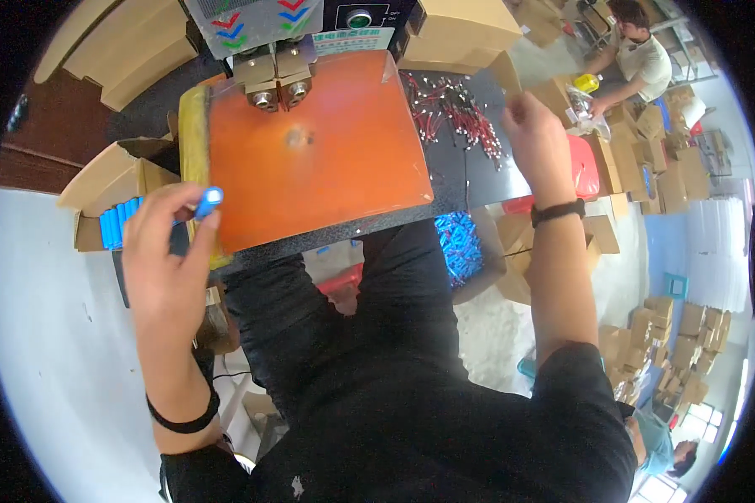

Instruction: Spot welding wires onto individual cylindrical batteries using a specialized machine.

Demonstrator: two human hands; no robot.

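Between the thumb and fingers of my left hand [166,256] is a blue cylindrical battery cell [209,202], one pale end tilted up. This hand hovers by the left edge of an orange board [344,163], next to a yellow-wrapped strip [195,138]. My right hand [538,147] is closed and raised beyond the board's right side, near a pile of red and black wire leads [461,117]. Whatever its fingers hold, if anything, I cannot make out. At the far edge of the board, a machine's two metal electrode holders [278,92] hang over a dark scorched spot.
A cardboard box [101,189] at left holds several upright blue cells [119,222]. Below the table's right edge, many loose blue cells [459,247] fill a container. Cartons [457,38] flank the machine [264,21]. A co-worker [642,54] sits at far right, another person [663,448] lower right.
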